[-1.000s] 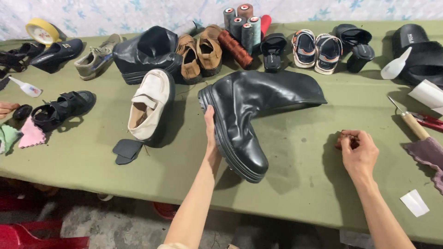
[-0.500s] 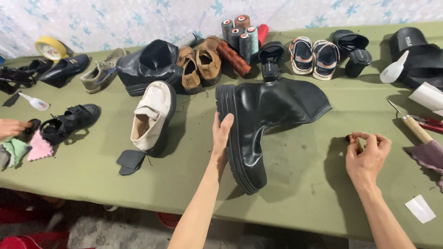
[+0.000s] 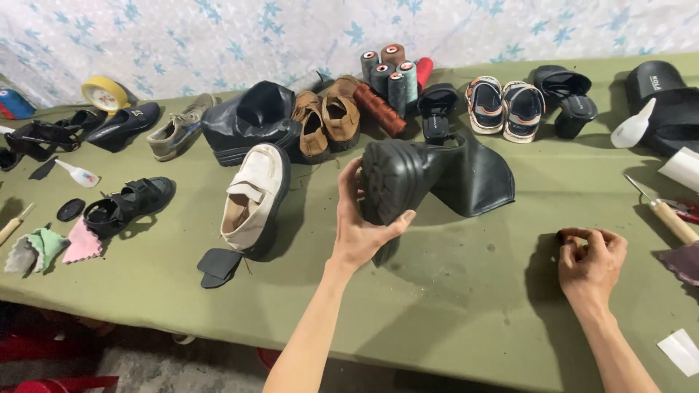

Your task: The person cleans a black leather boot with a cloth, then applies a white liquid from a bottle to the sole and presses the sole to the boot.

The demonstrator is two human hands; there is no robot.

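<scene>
My left hand [image 3: 362, 229] grips the heel end of a tall black leather boot [image 3: 437, 178] and lifts it off the green table [image 3: 451, 306], its sole turned toward me and the shaft lying back to the right. My right hand [image 3: 591, 260] rests on the table to the right with fingers curled around a small dark item that I cannot make out. A cream strap shoe [image 3: 255, 200] lies just left of the boot, with a loose black insole piece [image 3: 218, 266] at its near end.
Along the back stand a second black boot [image 3: 251, 120], brown shoes [image 3: 328, 120], thread spools [image 3: 393, 76], striped sandals [image 3: 506, 109] and black heels [image 3: 568, 98]. A wooden-handled awl [image 3: 666, 215] lies at the right. Black sandals [image 3: 127, 205] and cloths [image 3: 51, 247] lie at the left.
My left hand has taken hold of the boot's heel and raised it so that the sole faces me. My right hand stayed in place on the table.
</scene>
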